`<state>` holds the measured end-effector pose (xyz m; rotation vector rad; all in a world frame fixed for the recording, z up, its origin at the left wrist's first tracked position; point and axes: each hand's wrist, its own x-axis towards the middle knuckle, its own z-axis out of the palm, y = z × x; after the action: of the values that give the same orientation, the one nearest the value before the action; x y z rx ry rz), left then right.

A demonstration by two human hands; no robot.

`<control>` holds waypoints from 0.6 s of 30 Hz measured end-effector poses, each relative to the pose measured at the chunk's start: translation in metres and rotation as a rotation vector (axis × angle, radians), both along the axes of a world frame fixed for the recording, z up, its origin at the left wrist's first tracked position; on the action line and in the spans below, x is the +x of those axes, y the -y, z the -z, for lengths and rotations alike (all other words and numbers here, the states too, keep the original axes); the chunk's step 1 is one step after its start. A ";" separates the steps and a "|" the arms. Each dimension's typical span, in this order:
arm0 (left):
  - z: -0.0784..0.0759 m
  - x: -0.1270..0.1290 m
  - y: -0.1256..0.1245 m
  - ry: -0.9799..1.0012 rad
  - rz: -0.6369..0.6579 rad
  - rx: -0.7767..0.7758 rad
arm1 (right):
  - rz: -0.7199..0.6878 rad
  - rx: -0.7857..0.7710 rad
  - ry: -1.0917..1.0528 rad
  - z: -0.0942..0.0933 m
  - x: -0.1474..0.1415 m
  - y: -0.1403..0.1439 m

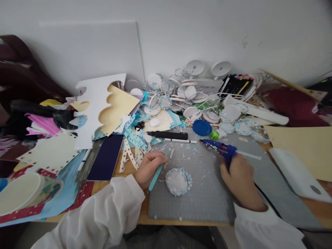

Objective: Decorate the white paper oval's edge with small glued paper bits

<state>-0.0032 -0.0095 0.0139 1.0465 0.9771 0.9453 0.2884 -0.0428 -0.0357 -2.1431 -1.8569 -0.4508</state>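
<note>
My left hand [150, 167] is closed, with a slim teal tool [156, 178] pinched between thumb and fingers; its kind I cannot make out. My right hand [240, 176] is wrapped round a blue hot glue gun [225, 149]. The gun's nozzle points left, and a clear glue stick [249, 155] juts from its back. Between my hands, a small round ornament [178, 181] with a whitish middle and a rim of blue and white bits lies on the grey cutting mat [202, 204]. It touches neither hand.
A black pen [168, 135], a thin white stick [180, 140] and a blue lid [202, 128] lie beyond the ornament. Wired white discs [190, 92] crowd the back. Left are cut paper sheets [90, 121], a dark blue phone-like slab [105, 157] and a tub [23, 193].
</note>
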 end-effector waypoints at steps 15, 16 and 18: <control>0.011 -0.002 0.002 -0.059 0.111 0.085 | -0.031 0.072 -0.863 -0.057 -0.050 -0.033; 0.012 -0.003 0.003 -0.059 0.121 0.097 | -0.067 0.064 -0.910 -0.055 -0.054 -0.034; 0.015 -0.004 0.002 -0.053 0.143 0.112 | -0.084 0.046 -0.971 -0.048 -0.061 -0.034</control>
<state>-0.0074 -0.0120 -0.0013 1.2244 0.8883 0.8660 0.2275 -0.0090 0.0121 -1.7313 -1.3149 0.4934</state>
